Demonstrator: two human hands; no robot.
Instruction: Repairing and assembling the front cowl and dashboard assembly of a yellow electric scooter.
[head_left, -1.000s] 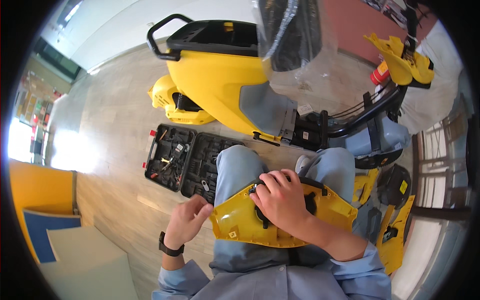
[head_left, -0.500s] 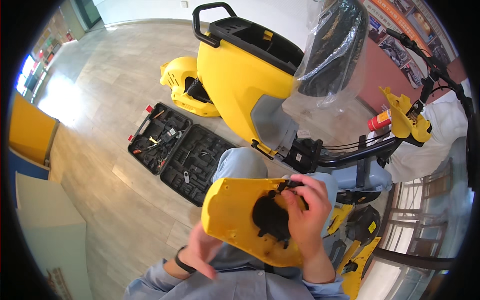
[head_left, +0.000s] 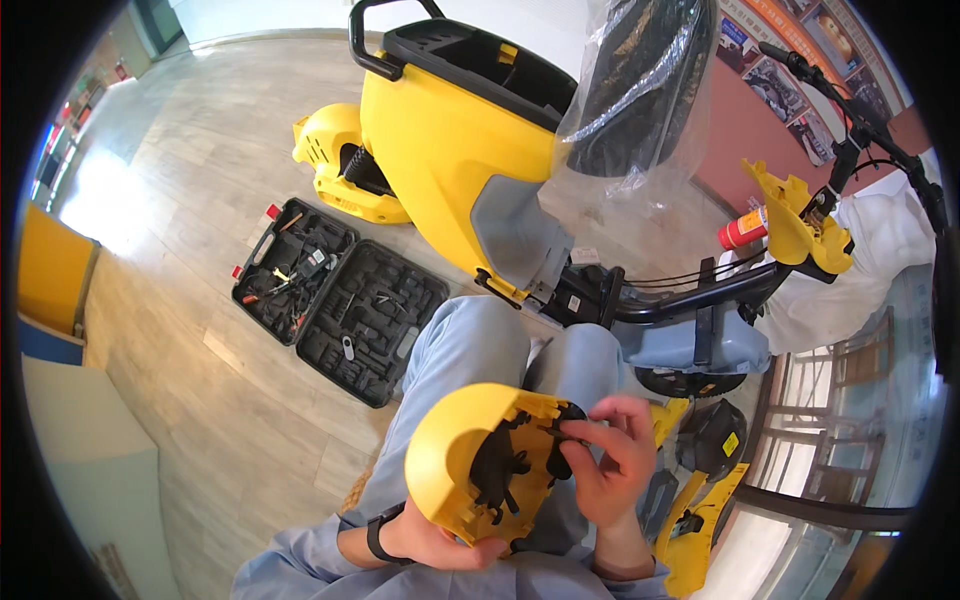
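Observation:
A hollow yellow plastic cover (head_left: 440, 440) sits above my lap, with black fittings (head_left: 495, 470) inside its hollow side. My left hand (head_left: 437, 540) grips the cover's lower left edge, thumb along the rim. At the cover's right end, the thumb and fingers of my right hand (head_left: 612, 455) pinch at a dark piece (head_left: 565, 430); its exact shape is partly behind the fingers.
An open black tool case (head_left: 370, 320) lies on the floor, ahead to the left. Beyond my knees stands a partly dismantled yellow scooter (head_left: 420, 160), its seat (head_left: 640, 100) wrapped in clear plastic. Loose yellow panels (head_left: 690, 540) and a red cylinder (head_left: 742, 228) are on the right.
The yellow cover has tilted and come lower, its rounded outer side now facing left. My left hand has closed on its lower edge. My right hand remains at the right end, slightly lower.

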